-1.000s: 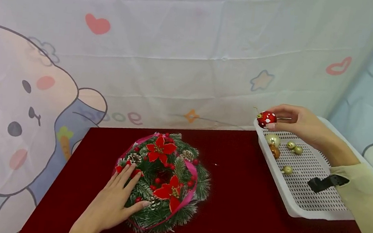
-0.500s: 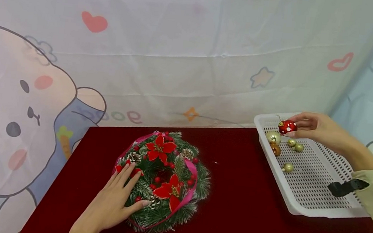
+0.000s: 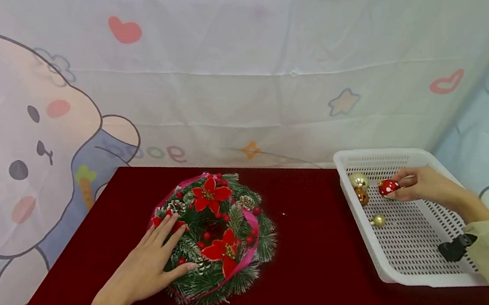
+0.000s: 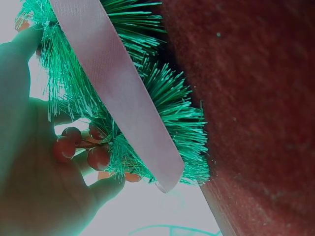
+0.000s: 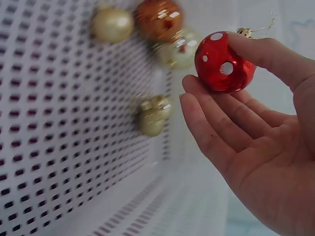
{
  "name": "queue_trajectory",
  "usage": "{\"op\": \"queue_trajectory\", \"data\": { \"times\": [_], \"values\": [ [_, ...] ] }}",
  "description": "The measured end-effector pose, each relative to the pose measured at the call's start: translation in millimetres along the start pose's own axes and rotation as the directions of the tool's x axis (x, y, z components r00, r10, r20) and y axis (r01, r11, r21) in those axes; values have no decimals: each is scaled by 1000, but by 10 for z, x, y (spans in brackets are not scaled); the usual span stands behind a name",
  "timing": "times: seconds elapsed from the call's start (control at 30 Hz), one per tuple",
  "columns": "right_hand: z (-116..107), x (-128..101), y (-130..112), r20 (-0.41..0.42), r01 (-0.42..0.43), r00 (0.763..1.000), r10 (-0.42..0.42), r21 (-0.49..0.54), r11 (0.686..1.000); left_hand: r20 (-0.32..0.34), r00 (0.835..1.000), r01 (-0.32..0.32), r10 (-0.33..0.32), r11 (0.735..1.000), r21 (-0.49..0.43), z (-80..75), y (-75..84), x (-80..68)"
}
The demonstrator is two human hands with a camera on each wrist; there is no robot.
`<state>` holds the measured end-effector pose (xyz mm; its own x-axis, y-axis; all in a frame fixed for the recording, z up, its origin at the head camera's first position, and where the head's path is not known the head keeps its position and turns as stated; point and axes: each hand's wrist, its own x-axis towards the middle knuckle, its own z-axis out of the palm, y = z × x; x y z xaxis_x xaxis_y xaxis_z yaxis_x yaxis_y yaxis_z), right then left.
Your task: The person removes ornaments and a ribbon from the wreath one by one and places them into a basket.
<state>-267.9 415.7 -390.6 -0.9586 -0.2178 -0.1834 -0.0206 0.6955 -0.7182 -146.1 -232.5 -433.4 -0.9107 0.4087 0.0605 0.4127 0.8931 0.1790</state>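
Observation:
My right hand pinches a red Christmas ball ornament with white dots between thumb and fingers, low inside the white perforated basket. In the right wrist view a thin gold hanging loop sticks out from the ornament's cap. My left hand lies with fingers spread on the left side of a green Christmas wreath. Red poinsettias, berries, pinecones and a pink ribbon decorate it. In the left wrist view red berries hang near the palm.
Gold and pale ball ornaments, an orange one and a small gold one lie in the basket. Wreath and basket stand apart on a dark red cloth. A printed curtain hangs behind.
My right hand carries the red ornament from above the basket's back left rim, rightward and then down into the basket. The left hand and wreath stay in place.

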Motion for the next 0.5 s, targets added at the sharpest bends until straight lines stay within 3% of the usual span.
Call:
{"op": "queue_trajectory", "data": {
  "times": [0.2,0.5],
  "values": [
    [66,95,263,44,-64,997,67,-58,996,12,1000,3,-3,1000,9,2,3,9],
    [99,79,341,63,-50,996,57,-105,993,25,1000,13,-13,1000,2,-15,-8,20]
  ]
}}
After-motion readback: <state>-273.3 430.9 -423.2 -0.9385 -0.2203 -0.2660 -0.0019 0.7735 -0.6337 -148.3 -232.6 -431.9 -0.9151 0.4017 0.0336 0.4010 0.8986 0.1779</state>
